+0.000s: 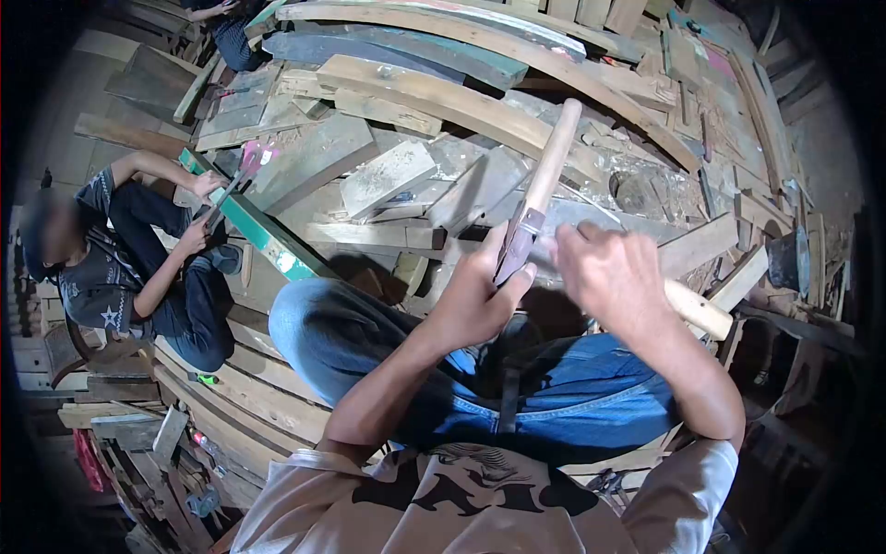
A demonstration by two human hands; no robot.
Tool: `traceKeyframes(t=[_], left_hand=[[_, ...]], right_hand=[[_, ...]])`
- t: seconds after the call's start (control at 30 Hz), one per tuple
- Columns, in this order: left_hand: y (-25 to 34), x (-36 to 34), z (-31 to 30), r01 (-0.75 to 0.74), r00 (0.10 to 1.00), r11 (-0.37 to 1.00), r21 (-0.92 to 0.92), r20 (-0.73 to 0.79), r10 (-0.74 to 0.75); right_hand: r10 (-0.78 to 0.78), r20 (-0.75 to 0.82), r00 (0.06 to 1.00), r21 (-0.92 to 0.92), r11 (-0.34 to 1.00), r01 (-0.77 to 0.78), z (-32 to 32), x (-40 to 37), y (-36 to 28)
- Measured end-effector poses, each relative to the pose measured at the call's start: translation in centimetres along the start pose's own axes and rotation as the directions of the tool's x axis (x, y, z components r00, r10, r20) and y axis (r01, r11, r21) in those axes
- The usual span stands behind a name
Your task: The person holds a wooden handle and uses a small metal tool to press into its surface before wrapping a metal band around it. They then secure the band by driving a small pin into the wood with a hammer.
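My left hand (475,300) is closed around the dark metal head of a wooden-handled tool (551,152), its pale round handle pointing up and away from me. A metal collar joins the handle to the blade-like head. Beside it, my right hand (614,272) is closed, fingers curled near the metal head; I cannot tell what they grip. A second thick wooden handle (699,309) sticks out beneath my right wrist toward the lower right. Between the hands a greyish metal part shows, mostly hidden by the fingers. Both hands are above my lap.
At left another person (120,258) sits holding a long tool against a green-painted beam (263,235). Offcuts and a whitish block (388,180) lie ahead. Long curved timbers (434,97) stretch across the back. More planks (688,245) lie to my right.
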State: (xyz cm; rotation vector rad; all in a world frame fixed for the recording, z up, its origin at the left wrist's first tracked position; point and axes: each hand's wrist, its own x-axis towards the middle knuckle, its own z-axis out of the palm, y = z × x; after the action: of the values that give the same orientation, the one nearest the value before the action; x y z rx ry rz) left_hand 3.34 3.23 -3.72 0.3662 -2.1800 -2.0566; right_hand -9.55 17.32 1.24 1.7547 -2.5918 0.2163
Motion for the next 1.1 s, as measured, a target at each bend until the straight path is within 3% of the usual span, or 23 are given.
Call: traceKeyframes(t=[0.3,0.43,0.5,0.57,0.63,0.77,0.83,0.9,0.97,1.0,1.1], left_hand=[[0.4,0.0,-0.1,-0.025,1.000,1.000,0.012,0.008,0.025],[1.0,0.1,-0.7,0.090,0.993,0.985,-0.149,0.086,-0.078],[2.2,0.1,-1.1,0.276,0.956,0.942,-0.189,0.156,-0.249],[0.8,0.3,-0.7,0.173,0.980,0.962,-0.213,0.136,-0.146],[1.1,0.2,-0.8,0.198,0.976,0.948,-0.250,0.137,-0.168],[0.9,0.1,-1.0,0.220,0.973,0.939,-0.263,0.131,-0.191],[1.3,0.0,-1.1,0.254,0.966,0.922,-0.292,0.120,-0.228],[0.9,0.0,-1.1,0.242,0.970,0.918,-0.313,0.063,-0.235],[1.6,-0.4,-1.2,0.300,0.954,0.898,-0.323,0.078,-0.290],[2.3,-0.4,-1.3,0.302,0.953,0.872,-0.386,0.119,-0.277],[2.6,-0.3,-1.7,0.328,0.944,0.817,-0.473,0.183,-0.273]], right_hand=[[0.027,-0.005,1.000,0.004,1.000,-0.027,-0.3,-0.3,0.1],[-0.035,0.016,0.999,0.018,0.999,0.035,0.1,-0.6,-0.1],[0.021,-0.008,1.000,0.026,0.999,-0.020,-0.7,-0.2,0.4],[0.027,-0.010,1.000,0.012,1.000,-0.027,-0.4,-0.5,0.0],[-0.073,-0.024,0.997,0.004,0.997,0.073,0.4,-1.2,-0.5],[0.036,-0.070,0.997,-0.006,0.999,-0.036,-0.3,-0.3,0.9],[-0.012,-0.143,0.990,0.070,0.997,0.022,0.1,-1.1,-0.2],[-0.057,-0.073,0.996,0.011,0.998,0.058,0.2,-1.0,-0.1],[0.021,-0.082,0.996,0.032,0.999,-0.019,-0.6,-0.4,0.6],[0.015,-0.138,0.990,0.031,0.999,-0.011,-0.8,-0.4,0.7],[-0.058,-0.110,0.992,0.095,0.993,0.068,-0.3,-1.3,-0.5]])
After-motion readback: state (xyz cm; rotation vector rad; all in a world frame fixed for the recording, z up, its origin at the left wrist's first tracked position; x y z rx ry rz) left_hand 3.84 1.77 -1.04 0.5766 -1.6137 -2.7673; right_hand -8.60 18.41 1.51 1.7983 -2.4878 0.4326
